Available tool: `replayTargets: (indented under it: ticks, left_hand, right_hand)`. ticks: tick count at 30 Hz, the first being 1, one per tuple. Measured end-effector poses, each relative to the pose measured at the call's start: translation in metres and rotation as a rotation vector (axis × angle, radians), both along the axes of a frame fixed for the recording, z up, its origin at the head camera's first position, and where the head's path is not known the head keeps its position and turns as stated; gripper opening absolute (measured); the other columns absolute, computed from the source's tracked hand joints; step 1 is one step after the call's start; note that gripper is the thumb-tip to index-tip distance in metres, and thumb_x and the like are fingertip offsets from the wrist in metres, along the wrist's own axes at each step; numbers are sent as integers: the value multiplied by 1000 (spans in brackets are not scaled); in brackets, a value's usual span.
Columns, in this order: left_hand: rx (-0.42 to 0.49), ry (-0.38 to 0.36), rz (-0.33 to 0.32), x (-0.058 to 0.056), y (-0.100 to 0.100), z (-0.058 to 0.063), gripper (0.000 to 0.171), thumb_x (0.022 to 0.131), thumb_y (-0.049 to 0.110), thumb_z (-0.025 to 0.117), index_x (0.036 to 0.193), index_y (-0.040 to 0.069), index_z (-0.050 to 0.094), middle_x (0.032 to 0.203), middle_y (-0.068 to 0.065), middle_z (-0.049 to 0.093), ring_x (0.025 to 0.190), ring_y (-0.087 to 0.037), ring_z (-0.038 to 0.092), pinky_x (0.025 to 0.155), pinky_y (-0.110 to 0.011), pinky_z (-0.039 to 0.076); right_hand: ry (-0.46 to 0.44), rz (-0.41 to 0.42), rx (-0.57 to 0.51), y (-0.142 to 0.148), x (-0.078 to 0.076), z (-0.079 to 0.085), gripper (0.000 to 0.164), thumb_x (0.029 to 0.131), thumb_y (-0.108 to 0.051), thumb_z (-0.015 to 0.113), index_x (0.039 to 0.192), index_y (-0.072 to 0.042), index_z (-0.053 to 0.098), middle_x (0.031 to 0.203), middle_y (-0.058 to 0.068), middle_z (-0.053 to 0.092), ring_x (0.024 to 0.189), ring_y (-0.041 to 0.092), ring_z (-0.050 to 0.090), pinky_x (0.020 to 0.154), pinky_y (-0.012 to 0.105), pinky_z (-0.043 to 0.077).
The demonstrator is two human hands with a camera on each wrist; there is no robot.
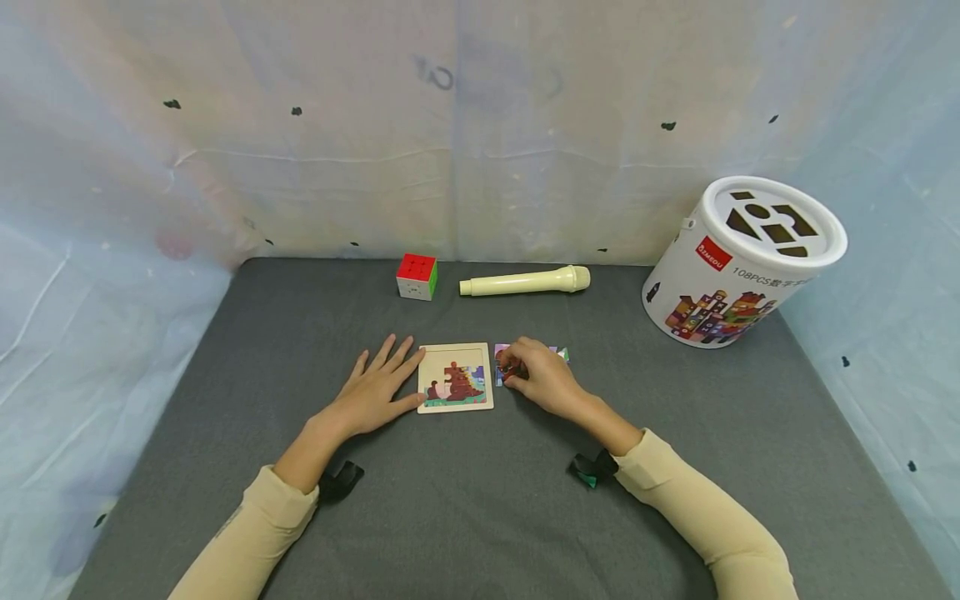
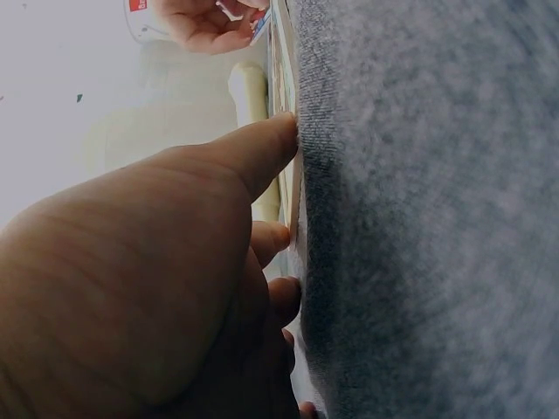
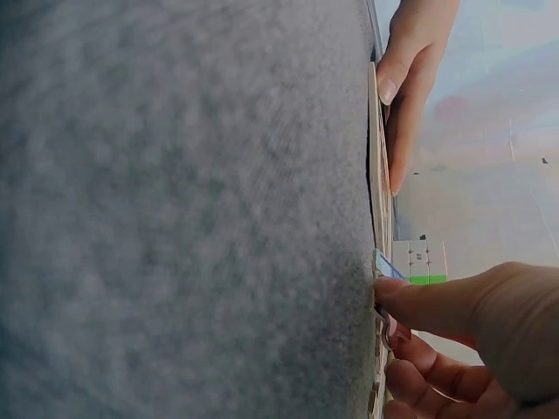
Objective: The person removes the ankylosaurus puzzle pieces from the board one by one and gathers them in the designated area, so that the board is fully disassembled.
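Note:
A square wooden jigsaw tray (image 1: 435,365) lies on the grey cloth, its lower and right parts filled with colourful pieces and bare wood showing at upper left. My left hand (image 1: 378,392) is spread flat beside it, with thumb and fingertips touching the tray's left edge. Just right of the tray, my right hand (image 1: 543,379) pinches a puzzle piece (image 3: 389,268) between thumb and fingers; the piece is tilted in the right wrist view. Other loose puzzle pieces (image 1: 564,354) lie under and behind that hand, which partly hides them.
Behind the tray stand a puzzle cube (image 1: 417,277) with a red top and a pale yellow toy microphone (image 1: 525,282) lying on its side. A large white bucket (image 1: 738,267) with shape holes in its lid stands at back right. Plastic sheeting (image 1: 345,200) hangs behind the table.

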State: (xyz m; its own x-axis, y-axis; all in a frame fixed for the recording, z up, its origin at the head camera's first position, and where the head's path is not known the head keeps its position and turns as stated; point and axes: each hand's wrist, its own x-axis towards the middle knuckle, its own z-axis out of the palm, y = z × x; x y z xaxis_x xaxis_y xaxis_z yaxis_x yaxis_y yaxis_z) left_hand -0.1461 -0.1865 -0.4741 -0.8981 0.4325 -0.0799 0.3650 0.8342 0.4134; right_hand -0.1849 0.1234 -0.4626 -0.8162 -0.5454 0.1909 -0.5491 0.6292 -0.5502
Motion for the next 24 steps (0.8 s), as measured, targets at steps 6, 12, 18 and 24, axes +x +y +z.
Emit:
replayTargets:
  ticks: [6,12,18,24]
  left_hand:
    - [-13,-7,0,-1,0,-1,80,99,53,55,161,15,22,166,-12,12,152,-36,-2,115,-66,-1]
    - [-15,-6,0,-2,0,-2,79,99,53,55,161,16,22,166,-11,11,152,-36,-1,115,-66,-1]
    - [-10,3,0,-1,0,0,79,99,52,56,160,14,24,166,-13,13,152,-37,0,114,-67,1]
    - [3,10,0,1,1,2,78,99,50,57,159,12,26,165,-15,15,152,-39,2,114,-68,2]
  right_hand:
    - [8,-8,31,0,-1,0,18,82,-7,83,96,-6,73,90,4,62,81,18,60,69,31,50]
    - [14,-2,53,-1,0,2,18,82,-8,82,98,-6,74,89,4,63,80,17,58,68,31,49]
    - [30,5,72,-1,1,3,18,84,-10,82,100,-6,75,89,3,62,79,16,54,68,31,46]
    - [31,12,78,-1,2,3,20,84,-10,82,103,-5,76,89,4,60,77,16,51,66,30,43]
